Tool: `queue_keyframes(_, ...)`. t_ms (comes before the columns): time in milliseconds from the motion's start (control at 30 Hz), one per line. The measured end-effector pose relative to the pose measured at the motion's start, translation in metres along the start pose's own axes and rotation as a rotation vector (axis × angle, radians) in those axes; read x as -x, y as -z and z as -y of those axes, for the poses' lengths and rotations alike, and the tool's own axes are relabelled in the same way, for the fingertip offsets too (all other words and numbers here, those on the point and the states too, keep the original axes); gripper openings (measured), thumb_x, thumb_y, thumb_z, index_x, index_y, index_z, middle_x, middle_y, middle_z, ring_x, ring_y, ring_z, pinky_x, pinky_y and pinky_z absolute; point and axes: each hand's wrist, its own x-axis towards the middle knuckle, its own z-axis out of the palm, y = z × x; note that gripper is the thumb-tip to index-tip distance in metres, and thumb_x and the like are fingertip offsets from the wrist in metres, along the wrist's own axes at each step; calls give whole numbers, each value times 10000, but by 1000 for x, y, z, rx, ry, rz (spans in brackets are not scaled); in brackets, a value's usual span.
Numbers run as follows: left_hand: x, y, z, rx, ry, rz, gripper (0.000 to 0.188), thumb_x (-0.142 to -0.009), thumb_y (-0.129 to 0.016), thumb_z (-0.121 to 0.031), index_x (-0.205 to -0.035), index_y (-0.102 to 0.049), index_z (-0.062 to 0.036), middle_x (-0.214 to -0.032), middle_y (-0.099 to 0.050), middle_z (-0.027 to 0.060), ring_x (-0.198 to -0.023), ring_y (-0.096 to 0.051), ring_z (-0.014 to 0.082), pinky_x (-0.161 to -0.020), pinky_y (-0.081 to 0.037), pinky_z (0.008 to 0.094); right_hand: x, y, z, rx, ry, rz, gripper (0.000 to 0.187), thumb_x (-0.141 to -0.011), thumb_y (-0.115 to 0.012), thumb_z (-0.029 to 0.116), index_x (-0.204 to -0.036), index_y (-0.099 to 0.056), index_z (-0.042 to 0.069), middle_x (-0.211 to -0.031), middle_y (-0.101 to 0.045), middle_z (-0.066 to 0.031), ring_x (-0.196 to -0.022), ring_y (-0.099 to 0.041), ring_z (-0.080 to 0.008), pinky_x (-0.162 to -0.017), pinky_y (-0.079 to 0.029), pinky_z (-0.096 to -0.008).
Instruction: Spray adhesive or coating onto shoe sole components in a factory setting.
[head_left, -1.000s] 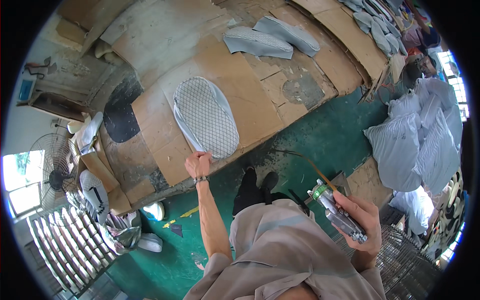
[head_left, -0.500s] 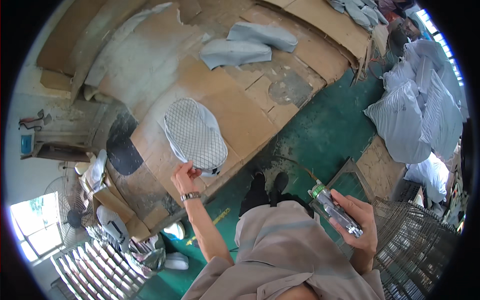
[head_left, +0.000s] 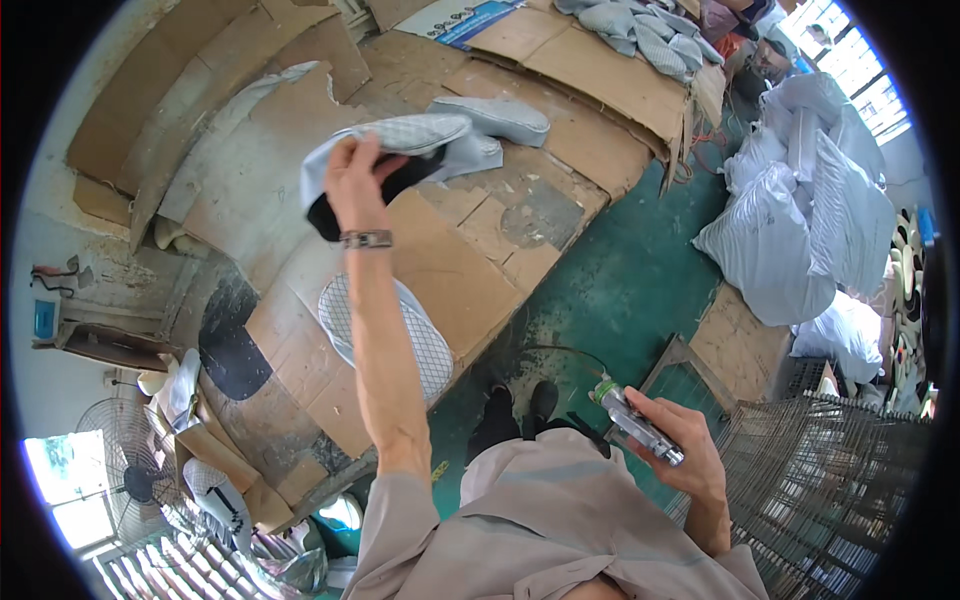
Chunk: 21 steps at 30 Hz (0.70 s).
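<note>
My left hand [head_left: 357, 185] is stretched far over the table, fingers closed on a grey quilted cover [head_left: 425, 130] with a black inner side. The cover is tilted up; whether its right end still rests on the table I cannot tell. Just behind lies a similar grey cover [head_left: 512, 118]. Partly hidden under my left forearm, a white diamond-patterned pad-shaped piece [head_left: 425, 350] lies on cardboard close to the near edge. On the right, away from the table, my right hand [head_left: 690, 445] grips a metallic spray gun [head_left: 640, 425] with a green ring and a hose.
Cardboard sheets [head_left: 470, 265] cover the worktable. More grey pieces [head_left: 640, 35] are heaped at its far right. Large white sacks [head_left: 775, 240] stand on the right, above a wire rack [head_left: 820, 480]. At left are a fan [head_left: 138, 483] and a cardboard box [head_left: 215, 455].
My left hand has left the diamond-patterned piece and reached up the table, taking hold of a grey cover and lifting part of it. The right hand keeps the spray gun low at right.
</note>
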Motion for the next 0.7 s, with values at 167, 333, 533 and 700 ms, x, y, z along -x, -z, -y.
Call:
queue_keyframes(167,52,34,121,-807,-116,365,440,-1054,-619,-405,-1269,-660,-24,-1110,-752,171,-1059,-728,293,-964,-554,450,-1,-6,15,-36,8,102,749,-754,-790,-68,-1471,-600,34,-999,-720,-186,-831,-700,-349,-775,-563,-386)
queue_keyframes(333,201,65,146,-1373,-54,180,729,-938,-732,-446,-1517,-512,-62,-1554,-508,235,-1468,-437,404,-1206,-344,535,9,1,-3,-45,-43,24,728,-764,-791,-56,-1464,-612,35,-976,-712,-182,-805,-697,-329,-742,-553,-361)
queue_keyframes(533,300,174,147,-1841,126,-23,824,-953,-684,-507,-1617,-413,-100,-1709,-316,198,-1579,-255,452,-1258,-167,668,-9,3,12,-85,72,171,746,-731,-781,-53,-1456,-612,8,-925,-691,-179,-776,-686,-320,-718,-545,-355)
queue_keyframes(700,306,182,158,-1825,102,18,819,-970,-625,-541,-1635,-397,-120,-1728,-296,170,-1579,-251,457,-1258,-167,671,-35,-3,46,-91,166,379,842,-652,-684,40,-1486,-582,-8,-970,-677,-185,-812,-681,-344,-728,-544,-377)
